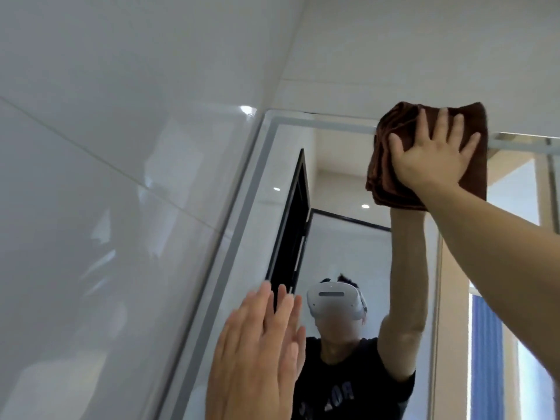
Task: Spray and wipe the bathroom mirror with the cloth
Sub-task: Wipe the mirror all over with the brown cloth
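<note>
The bathroom mirror (339,183) fills the right half of the view, with a pale frosted border along its top and left edges. A folded brown cloth (391,171) lies flat on the glass at the mirror's top edge. My right hand (433,156) presses on the cloth with fingers spread and straight. My left hand (257,347) is raised low at the centre, fingers straight and together, palm toward the mirror near its left border; whether it touches the glass is unclear. No spray bottle is in view.
A glossy white tiled wall (106,177) runs along the left and meets the mirror at its border. White wall continues above the mirror. The glass reflects a person in a headset, a dark door frame and a blue curtain.
</note>
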Available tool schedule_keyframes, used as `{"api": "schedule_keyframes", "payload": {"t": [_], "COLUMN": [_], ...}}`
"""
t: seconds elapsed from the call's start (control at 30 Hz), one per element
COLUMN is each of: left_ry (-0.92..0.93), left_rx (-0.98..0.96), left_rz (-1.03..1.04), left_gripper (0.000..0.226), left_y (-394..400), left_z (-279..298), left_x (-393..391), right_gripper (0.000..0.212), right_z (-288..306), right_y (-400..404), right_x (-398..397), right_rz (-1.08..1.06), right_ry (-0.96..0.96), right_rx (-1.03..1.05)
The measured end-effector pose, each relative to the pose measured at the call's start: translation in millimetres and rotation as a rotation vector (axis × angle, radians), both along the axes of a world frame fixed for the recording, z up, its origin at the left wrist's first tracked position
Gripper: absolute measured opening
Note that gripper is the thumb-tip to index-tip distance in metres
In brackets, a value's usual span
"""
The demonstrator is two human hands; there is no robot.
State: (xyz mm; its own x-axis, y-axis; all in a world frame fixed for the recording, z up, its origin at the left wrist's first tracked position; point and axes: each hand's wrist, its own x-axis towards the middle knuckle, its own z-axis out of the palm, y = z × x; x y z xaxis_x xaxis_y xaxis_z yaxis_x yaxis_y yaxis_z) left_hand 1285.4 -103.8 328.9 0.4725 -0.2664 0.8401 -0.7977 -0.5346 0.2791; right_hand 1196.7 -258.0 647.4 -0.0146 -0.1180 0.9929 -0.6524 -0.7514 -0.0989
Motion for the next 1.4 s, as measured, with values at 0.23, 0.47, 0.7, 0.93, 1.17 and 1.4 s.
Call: {"api": "schedule_keyframes", "payload": {"t": [0.23,0.47,0.7,0.93,1.17,1.4], "left_ry": [-0.341,-0.344,-0.401,-0.450,-0.466,-0.443], "left_rx": [-0.399,-0.476,-0.519,-0.506,-0.147,0.106], "left_rz": [-0.017,0.011,0.027,0.110,0.022,-0.048], "left_gripper": [0.049,0.045,0.044,0.041,0.032,0.029], "left_y": [35,47,72,73,60,38], "left_z": [33,62,96,109,113,63], "left_x": [39,69,68,41,17,8], "right_gripper": [0.078,0.075,0.079,0.074,0.072,0.066], "right_z": [-1,-22,-50,-156,-251,-295], "right_y": [83,128,122,86,28,3], "right_x": [100,156,153,109,44,9], "right_rz": [0.021,0.036,0.058,0.146,0.154,0.260], "right_ry": [0.184,0.359,0.441,0.668,0.869,0.958], "right_rx": [-0.226,-0.393,-0.463,-0.639,-0.779,-0.770]}}
